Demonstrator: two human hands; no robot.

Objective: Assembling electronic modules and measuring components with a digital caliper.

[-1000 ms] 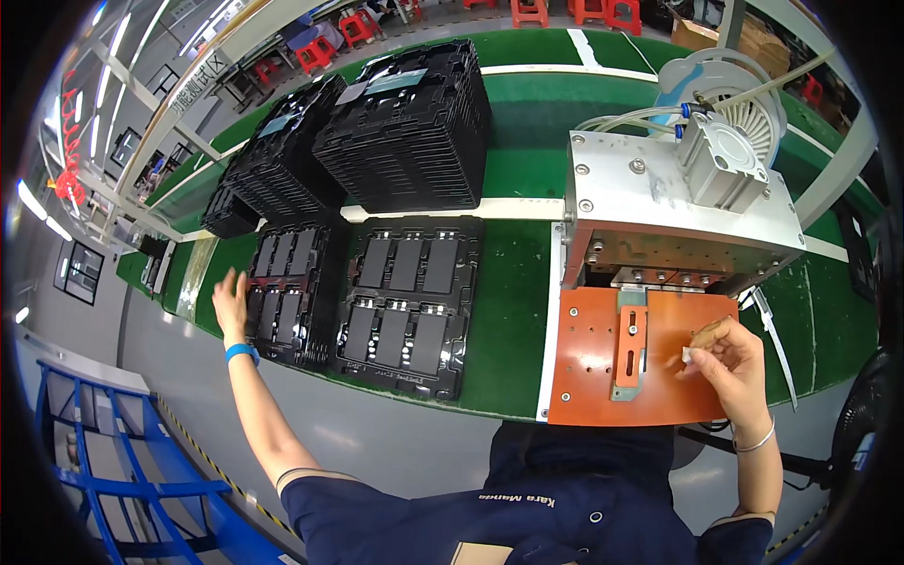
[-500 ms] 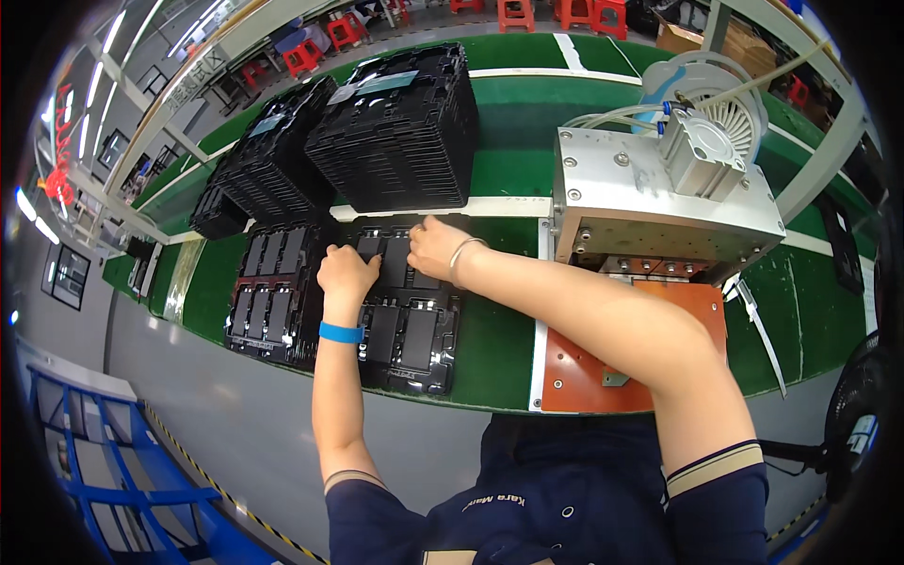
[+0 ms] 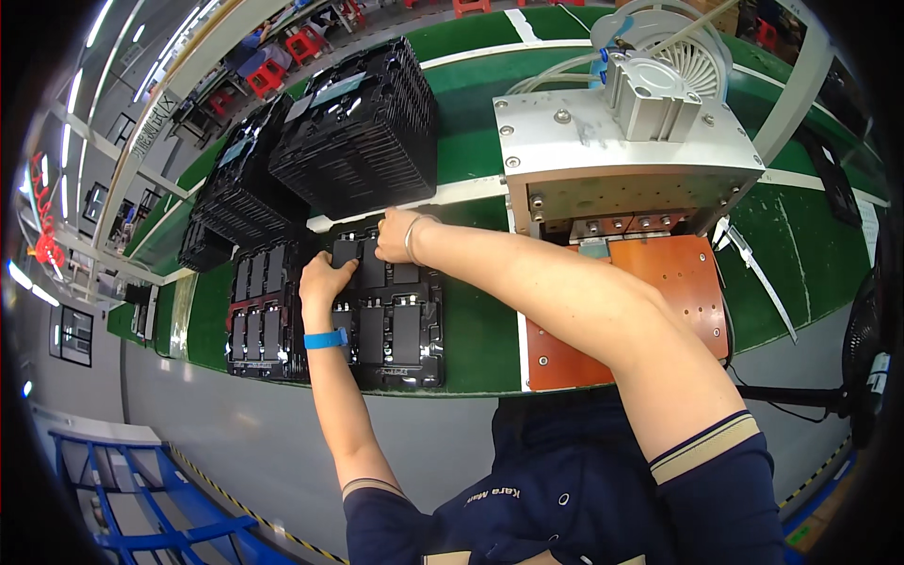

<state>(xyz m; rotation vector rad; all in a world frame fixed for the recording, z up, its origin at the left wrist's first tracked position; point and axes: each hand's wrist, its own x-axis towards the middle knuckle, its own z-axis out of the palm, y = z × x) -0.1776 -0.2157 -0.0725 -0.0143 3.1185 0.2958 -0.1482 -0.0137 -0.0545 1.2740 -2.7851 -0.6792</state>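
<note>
A black plastic tray [image 3: 435, 339] lies on the green bench, holding several flat dark-grey rectangular blocks [image 3: 407, 334] with small metallic ends. My left hand [image 3: 325, 280], with a blue band at its wrist, bends over the tray's left side, thumb against a block in the far row. Over the far part of the same tray is my right hand [image 3: 397, 235], wearing a bangle. Its fingers are curled downward and their tips are hidden. What either hand grips, if anything, does not show. Directly left sits a second tray [image 3: 235, 363] filled with similar blocks.
Tall stacks of black trays [image 3: 363, 146] stand behind the two trays. To the right is a metal press [image 3: 626, 155] with an orange base plate [image 3: 664, 282], and a white fan [image 3: 678, 56] behind it. A black fan [image 3: 862, 386] stands at the far right.
The view has shifted, so the bench and the press sit differently in it. Both hands stay over the far part of the same tray, the right fingers still curled.
</note>
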